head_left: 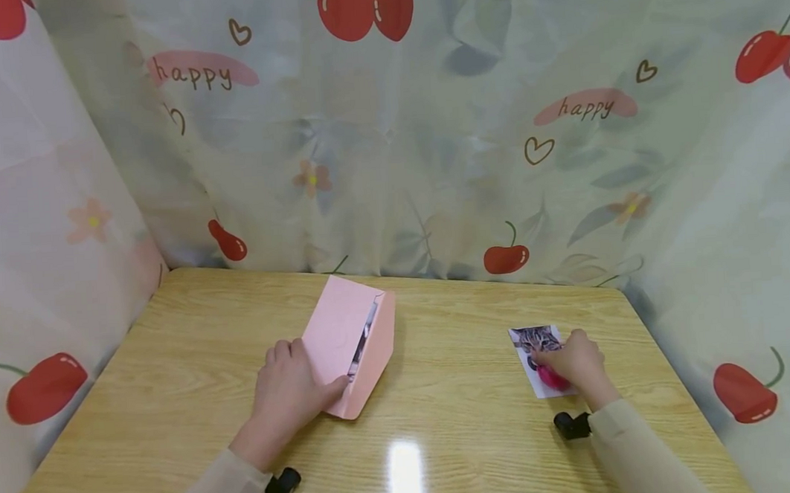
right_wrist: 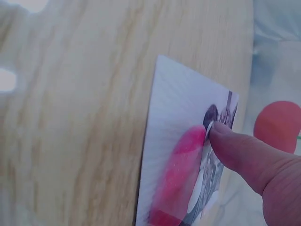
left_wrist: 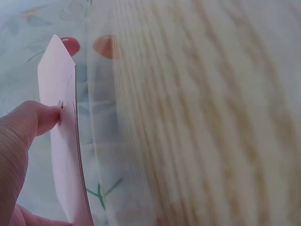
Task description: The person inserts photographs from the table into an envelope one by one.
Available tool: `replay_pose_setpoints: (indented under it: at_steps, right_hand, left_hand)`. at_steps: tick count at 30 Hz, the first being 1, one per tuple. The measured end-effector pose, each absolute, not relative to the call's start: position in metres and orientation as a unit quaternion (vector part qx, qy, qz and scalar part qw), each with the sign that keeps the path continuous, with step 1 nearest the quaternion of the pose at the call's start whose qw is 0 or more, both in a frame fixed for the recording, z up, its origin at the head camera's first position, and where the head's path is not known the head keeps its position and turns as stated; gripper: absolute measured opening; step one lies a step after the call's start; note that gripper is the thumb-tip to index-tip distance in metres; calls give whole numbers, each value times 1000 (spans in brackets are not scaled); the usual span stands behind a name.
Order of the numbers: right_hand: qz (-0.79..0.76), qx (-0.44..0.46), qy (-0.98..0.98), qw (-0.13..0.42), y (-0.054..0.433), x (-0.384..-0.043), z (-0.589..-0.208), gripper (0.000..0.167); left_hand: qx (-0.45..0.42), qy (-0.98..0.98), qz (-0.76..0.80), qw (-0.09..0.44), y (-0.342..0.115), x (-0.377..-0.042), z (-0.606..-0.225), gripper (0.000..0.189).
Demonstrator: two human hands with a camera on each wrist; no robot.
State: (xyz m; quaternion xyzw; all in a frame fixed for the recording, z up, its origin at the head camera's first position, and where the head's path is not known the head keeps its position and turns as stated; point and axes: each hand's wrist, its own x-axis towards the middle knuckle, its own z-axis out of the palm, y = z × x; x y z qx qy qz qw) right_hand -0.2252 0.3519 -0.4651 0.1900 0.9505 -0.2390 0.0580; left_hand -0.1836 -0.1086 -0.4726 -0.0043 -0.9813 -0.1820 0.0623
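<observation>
My left hand [head_left: 285,394] holds a pink envelope [head_left: 338,316] tilted above the table, thumb across its front beside the opening. The flap stands open on the right side, and part of a printed picture shows in the gap. In the left wrist view the envelope [left_wrist: 61,80] appears almost edge-on, with the thumb pressed on its face. Over on the right, my right hand [head_left: 578,363] pinches a photo card [head_left: 523,336] printed with a tabby cat and something bright pink. Its thumb lies on the printed side of the card [right_wrist: 169,103]; the other fingers are mostly hidden.
Both items are over a light wood table [head_left: 456,392]. A fabric curtain [head_left: 389,128] with cherries and "happy" lettering surrounds the back and sides. Black wrist devices [head_left: 283,485] sit at both sleeves. Light glares off the front of the table.
</observation>
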Motion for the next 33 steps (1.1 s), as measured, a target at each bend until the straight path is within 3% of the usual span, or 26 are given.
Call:
replay_pose_setpoints:
  at_steps: [7, 14, 19, 28, 33]
  right_hand:
    - [-250, 189, 944, 102, 356, -225, -463, 107]
    - [-265, 176, 943, 92, 348, -223, -463, 106]
    - [-276, 165, 944, 74, 341, -222, -464, 92]
    - [-313, 118, 938, 85, 327, -223, -465, 48]
    - [-357, 116, 923, 89, 319, -222, -462, 35]
  left_hand:
    - [-10, -980, -184, 74, -108, -183, -474, 99]
    - [-7, -980, -185, 72, -107, -182, -473, 98]
    - [-4, -981, -184, 67, -106, -182, -472, 98]
    - [-6, -982, -180, 59, -104, -181, -471, 100]
    - [-6, -982, -180, 60, -103, -181, -469, 100]
